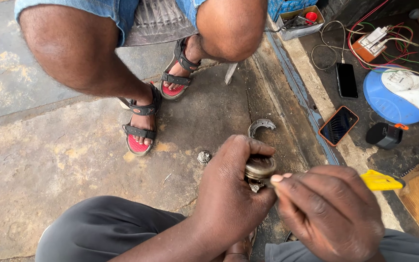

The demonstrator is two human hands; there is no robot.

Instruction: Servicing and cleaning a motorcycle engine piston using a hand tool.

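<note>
- Right hand (330,213), nearest the camera, has its grip closed around a yellow-handled tool (379,181), whose tip meets the round metal part (260,167).
- Left hand (231,189) wraps its grip around that round metal part, held above the concrete floor (49,160).
- Curved metal piece (261,126) and small round metal bit (203,156) lie on the floor just beyond.
- Another person's sandalled feet (141,128) stand opposite.
- Two phones (338,125) lie to the right.
</note>
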